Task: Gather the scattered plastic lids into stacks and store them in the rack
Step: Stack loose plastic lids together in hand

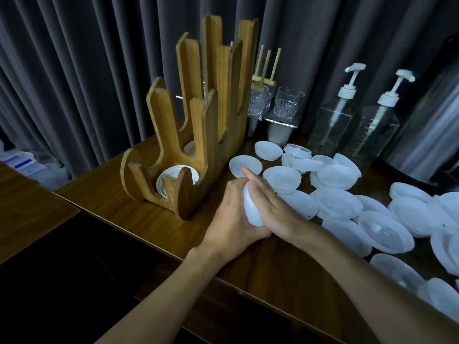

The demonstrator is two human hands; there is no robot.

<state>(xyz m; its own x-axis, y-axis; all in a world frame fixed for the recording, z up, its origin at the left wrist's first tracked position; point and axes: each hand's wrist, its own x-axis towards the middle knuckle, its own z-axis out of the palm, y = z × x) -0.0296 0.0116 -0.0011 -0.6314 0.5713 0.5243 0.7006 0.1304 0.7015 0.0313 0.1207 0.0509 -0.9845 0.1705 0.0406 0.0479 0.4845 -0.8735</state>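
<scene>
I've got a small stack of lids [252,207] gripped in my left hand [231,217], right hand [272,207] flat against it, just right of the rack [198,145], which holds few, while most loose lids [335,202] lie scattered beyond.

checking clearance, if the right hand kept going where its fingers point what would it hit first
Probably the loose lid lying flat just ahead of the right hand; a fingertip overlaps its rim here. Depth is unclear, so it might pass above.
</scene>
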